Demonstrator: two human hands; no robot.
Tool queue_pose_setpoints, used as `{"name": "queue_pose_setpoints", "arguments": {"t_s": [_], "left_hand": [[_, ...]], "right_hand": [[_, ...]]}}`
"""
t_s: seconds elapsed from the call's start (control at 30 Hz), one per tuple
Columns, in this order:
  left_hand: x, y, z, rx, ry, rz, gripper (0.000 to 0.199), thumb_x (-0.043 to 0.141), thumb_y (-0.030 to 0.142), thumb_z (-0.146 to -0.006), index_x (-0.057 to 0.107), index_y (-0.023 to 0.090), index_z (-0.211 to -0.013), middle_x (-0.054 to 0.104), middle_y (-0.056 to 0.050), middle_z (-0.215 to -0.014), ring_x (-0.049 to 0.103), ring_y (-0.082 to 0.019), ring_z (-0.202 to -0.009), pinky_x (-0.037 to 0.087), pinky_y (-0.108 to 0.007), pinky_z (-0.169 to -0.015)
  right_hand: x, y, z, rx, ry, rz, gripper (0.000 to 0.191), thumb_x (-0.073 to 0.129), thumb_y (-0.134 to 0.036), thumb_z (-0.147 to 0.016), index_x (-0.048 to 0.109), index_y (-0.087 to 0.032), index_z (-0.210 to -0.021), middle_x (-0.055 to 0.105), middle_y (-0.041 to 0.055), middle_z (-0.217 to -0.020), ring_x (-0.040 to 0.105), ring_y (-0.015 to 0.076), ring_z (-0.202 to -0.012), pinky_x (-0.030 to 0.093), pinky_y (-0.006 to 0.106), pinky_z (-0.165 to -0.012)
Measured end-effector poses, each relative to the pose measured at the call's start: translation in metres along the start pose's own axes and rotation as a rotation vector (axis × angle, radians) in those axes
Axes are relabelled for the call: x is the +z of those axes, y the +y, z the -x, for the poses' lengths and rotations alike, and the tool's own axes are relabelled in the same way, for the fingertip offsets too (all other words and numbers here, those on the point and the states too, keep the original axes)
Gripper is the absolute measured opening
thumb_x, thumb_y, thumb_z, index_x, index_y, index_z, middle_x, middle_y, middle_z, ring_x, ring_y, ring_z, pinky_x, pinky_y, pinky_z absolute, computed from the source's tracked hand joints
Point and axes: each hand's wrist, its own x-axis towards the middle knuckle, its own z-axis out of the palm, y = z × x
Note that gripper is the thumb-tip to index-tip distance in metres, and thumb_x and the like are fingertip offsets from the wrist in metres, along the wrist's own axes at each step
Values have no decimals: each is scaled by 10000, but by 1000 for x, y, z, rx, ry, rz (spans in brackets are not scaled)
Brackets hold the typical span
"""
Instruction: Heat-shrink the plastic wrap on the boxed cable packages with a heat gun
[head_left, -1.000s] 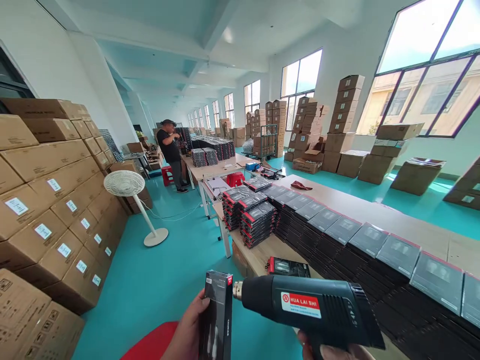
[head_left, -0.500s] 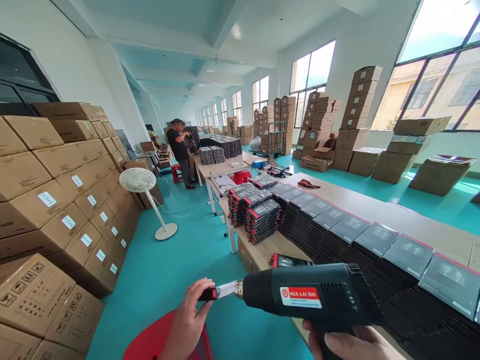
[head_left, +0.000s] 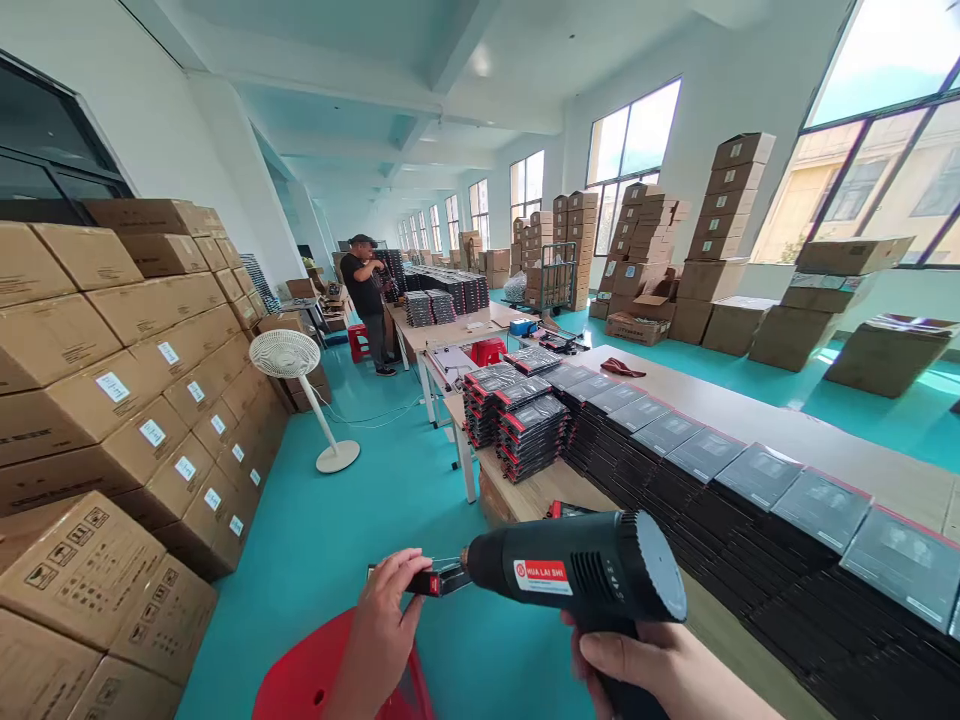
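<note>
Firmly, the right hand (head_left: 634, 655) wraps the handle of a dark, smooth-bodied heat gun (head_left: 525, 568) at five o'clock, its barrel tapering to a short metal nozzle. Toward seven o'clock, the left hand (head_left: 386, 605) has its fingers and thumb pinched on a slim, glossy black box (head_left: 435, 580) with a red corner, its far end by the nozzle; whether they touch, I cannot tell. Below lies a shiny red plastic stool (head_left: 304, 665). At four o'clock run stacked flat packages (head_left: 694, 450); at nine, a round white slatted fan (head_left: 285, 355) stands beside matte brown cartons (head_left: 199, 420).
</note>
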Motion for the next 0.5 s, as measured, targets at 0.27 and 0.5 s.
{"name": "queue_pose_setpoints", "arguments": {"t_s": [0.27, 0.5], "left_hand": [[-5, -7, 0, -102, -26, 113, 264, 599, 382, -826, 713, 318, -1056, 618, -80, -1305, 551, -319, -1225, 477, -497, -1026], [-10, -8, 6, -201, -5, 303, 280, 671, 447, -778, 723, 308, -1016, 615, -83, -1302, 580, -318, -1150, 516, -433, -956]], "right_hand": [[5, 13, -10, -95, -17, -114, 462, 786, -502, -668, 672, -148, -944, 667, 31, -737, 571, 160, -594, 421, 281, -552], [-10, 19, -9, -62, 7, -177, 418, 789, -434, -705, 688, -131, -975, 703, 65, -788, 609, 155, -618, 416, 267, -557]]}}
